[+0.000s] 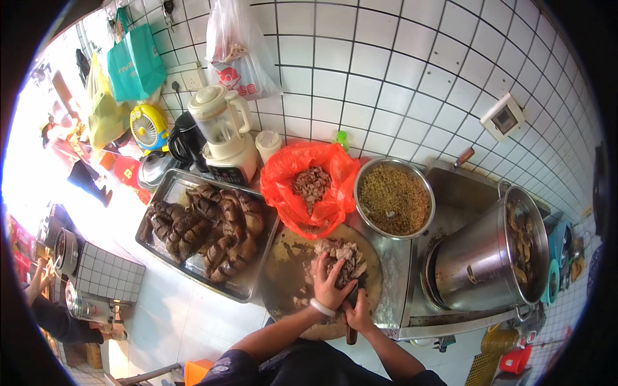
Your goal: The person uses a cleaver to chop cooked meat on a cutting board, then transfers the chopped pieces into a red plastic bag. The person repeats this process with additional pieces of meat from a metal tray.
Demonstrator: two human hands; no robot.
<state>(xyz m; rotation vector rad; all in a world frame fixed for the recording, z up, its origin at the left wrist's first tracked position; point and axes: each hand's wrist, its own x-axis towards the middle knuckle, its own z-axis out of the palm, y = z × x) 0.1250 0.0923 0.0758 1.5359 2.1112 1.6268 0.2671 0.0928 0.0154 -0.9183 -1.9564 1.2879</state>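
Observation:
A pile of chopped cooked meat (345, 255) lies on a round chopping board (289, 270). My left hand (329, 284), with a white bracelet at the wrist, rests fingers spread on the pile's near side. My right hand (358, 311) grips a cleaver (352, 336) by its brown wooden handle; its dark blade shows partly, at the pile's right edge. Just beyond the board, an open red plastic bag (280, 178) holds sliced meat (313, 186). Left of the board, a metal tray (251, 284) carries several large dark-brown pieces of cooked meat (227, 241).
Right of the bag sits a steel bowl of brown-yellow crumbly food (396, 200). A tall steel stockpot (473, 265) stands farther right. A blender (224, 130) and black kettle (188, 137) line the tiled wall. Another person's arm (38, 284) shows at far left.

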